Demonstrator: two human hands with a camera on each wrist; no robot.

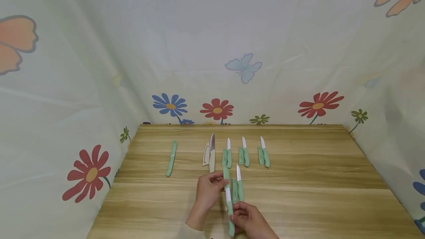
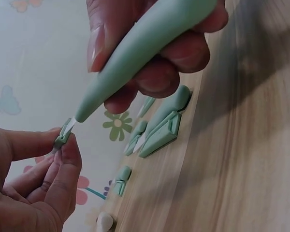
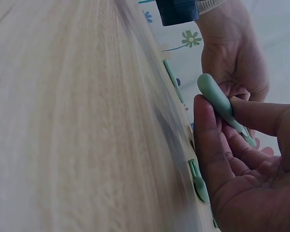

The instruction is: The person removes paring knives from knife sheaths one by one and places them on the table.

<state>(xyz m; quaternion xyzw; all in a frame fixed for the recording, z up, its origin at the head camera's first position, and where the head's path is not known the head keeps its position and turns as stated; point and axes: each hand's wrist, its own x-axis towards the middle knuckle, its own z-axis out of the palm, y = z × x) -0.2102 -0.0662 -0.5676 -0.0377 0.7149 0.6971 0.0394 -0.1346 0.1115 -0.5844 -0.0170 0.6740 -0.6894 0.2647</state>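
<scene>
Above the table, my left hand [image 1: 207, 191] pinches a light green blade sheath [image 1: 226, 172] between thumb and fingers. My right hand [image 1: 250, 218] grips the green handle [image 1: 230, 218] of a small paring knife. Its white blade [image 1: 228, 194] lies partly inside the sheath, with a stretch showing between sheath and handle. Seen from the left wrist, the sheath [image 2: 63, 136] meets the blade just past the handle [image 2: 140, 55]. In the right wrist view the thumb and fingers hold the handle [image 3: 213, 94] from both sides.
Just behind my right hand lie a bare green knife [image 1: 241, 191] and its sheath [image 1: 235, 191]. Farther back are a beige knife [image 1: 212, 158] with its sheath [image 1: 206, 155] and three green knives with sheaths. A sheathed green knife [image 1: 170, 163] lies at left. Patterned curtains border the table.
</scene>
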